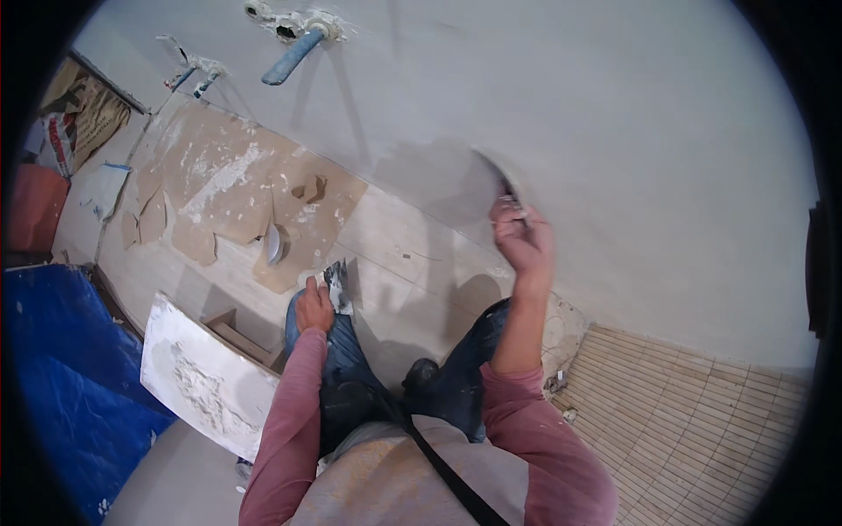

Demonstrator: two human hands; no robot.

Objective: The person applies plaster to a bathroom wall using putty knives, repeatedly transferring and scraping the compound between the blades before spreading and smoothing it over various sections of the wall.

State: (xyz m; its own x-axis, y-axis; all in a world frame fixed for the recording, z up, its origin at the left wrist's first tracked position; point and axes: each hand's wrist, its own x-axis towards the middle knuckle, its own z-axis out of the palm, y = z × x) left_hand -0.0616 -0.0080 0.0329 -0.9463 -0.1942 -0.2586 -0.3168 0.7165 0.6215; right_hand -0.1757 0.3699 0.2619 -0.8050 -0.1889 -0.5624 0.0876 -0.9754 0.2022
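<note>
Right hand (524, 238): blade (501, 174) edge at open wall (640, 193).

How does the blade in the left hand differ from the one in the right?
The left blade shows its broad face, smeared dark and white; the right blade shows as a narrow, slightly blurred sliver. The left blade is by the left knee, while the right blade is up at the grey wall. Both are held in bare hands.
</note>
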